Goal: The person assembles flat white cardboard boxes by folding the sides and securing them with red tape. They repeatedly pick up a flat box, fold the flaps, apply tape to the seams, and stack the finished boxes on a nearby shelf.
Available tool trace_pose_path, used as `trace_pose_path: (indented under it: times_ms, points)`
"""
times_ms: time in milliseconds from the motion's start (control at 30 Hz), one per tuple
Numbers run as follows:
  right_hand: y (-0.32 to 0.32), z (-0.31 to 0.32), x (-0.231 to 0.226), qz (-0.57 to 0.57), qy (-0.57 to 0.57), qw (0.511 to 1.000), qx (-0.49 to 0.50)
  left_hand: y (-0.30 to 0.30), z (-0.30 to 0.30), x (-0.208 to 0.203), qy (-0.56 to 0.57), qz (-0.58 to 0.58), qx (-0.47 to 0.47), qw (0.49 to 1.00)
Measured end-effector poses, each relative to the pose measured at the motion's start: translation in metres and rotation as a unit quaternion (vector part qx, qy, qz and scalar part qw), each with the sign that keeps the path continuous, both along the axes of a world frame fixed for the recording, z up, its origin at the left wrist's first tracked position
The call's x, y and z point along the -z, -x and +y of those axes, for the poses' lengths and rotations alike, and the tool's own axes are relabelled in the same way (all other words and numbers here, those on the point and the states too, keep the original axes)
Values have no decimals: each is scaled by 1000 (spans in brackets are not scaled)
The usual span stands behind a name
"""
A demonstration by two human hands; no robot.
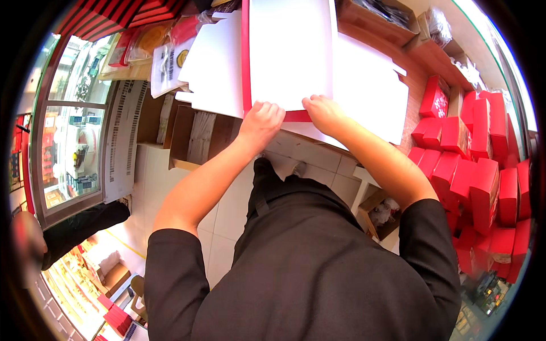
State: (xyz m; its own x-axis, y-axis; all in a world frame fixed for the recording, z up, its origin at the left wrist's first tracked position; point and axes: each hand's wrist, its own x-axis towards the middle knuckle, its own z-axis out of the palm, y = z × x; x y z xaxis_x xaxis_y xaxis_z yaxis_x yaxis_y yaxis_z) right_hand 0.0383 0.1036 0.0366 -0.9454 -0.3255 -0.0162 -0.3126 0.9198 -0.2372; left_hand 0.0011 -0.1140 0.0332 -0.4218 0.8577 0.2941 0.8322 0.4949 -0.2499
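A long, shallow cardboard box [291, 54], white inside and red outside, lies on the worktable in front of me. At its near left corner, the fingers of my left hand [263, 120] are closed on the edge. My right hand [327, 117] pinches the near right corner in the same way. Between them shows the red outside of the near wall [297, 116]. Flat white cardboard sheets lie beneath the box, one spread to the left [217, 71] and one to the right [369, 82]. The far end of the box is cut off by the picture's top edge.
Many red boxes [449, 170] are piled at the right. Open brown cartons stand below the table's left side [196, 136] and along its far right [392, 17]. A glass display case [77, 125] and a person's dark-clothed limb [85, 224] are at the left.
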Motion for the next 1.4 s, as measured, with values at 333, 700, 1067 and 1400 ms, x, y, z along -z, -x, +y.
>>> trace_pose_path:
  times_ms: [333,700,1067,1400]
  points:
    - [8,9,-14,-185,-28,982,35,26,-11,-19,203,-238,-98,945]
    - [2,-3,13,0,-71,997,-5,4,-7,22,51,-119,33,991]
    - [-9,-23,21,71,-45,991,-108,7,2,13,87,-124,23,988]
    - [-15,-24,23,62,-68,992,-90,10,-23,27,-16,-161,6,987]
